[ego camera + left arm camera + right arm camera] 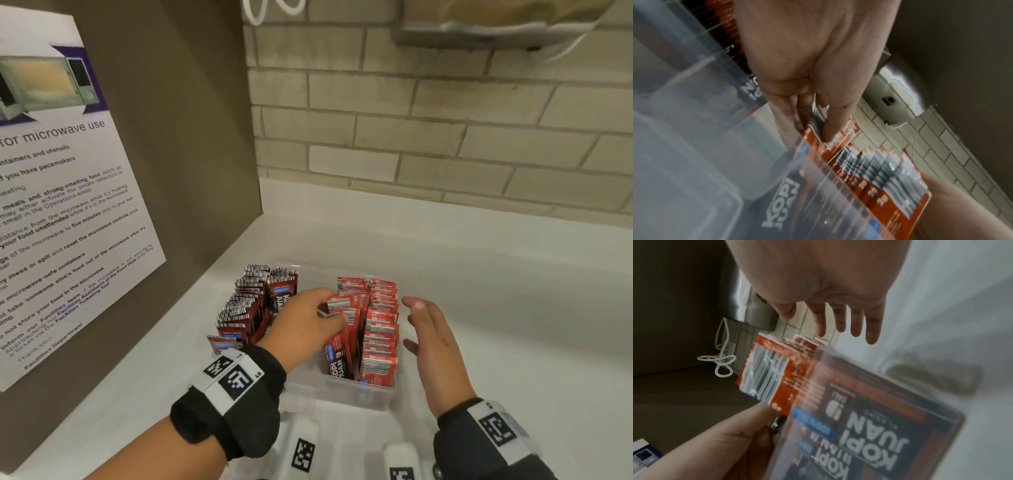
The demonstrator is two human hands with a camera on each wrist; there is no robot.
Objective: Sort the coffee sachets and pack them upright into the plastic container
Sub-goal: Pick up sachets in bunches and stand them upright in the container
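1. Clear plastic forms the container, which sits on the white counter toward its left end, close to the brown side panel and a little out from the tiled back wall.
2. Bright red sachets stand upright in rows along the container's right wall, barcode edges up. Darker red-and-black sachets stand packed along its left wall, so the two kinds are kept apart with a gap down the middle.
3. The left hand reaches into that gap. In the left wrist view its thumb and fingers pinch the top edges of a small bunch of red sachets. Judging by the grip, it is squaring or tucking the bunch against the red rows so they stay vertical.
4. A few red sachets at the near end of the container lean sideways with their printed faces showing; these probably need straightening.
5. The right hand hovers just outside the container's right wall, fingers straight and slightly spread, holding nothing. It seems placed to steady the wall or the rows, though whether it touches the plastic is hard to tell.
6. One dark sachet at the near left corner appears to sit outside the rows, but the wrist partly hides it.
7. Most sachets look sorted; what remains is tidying the leaning ones.
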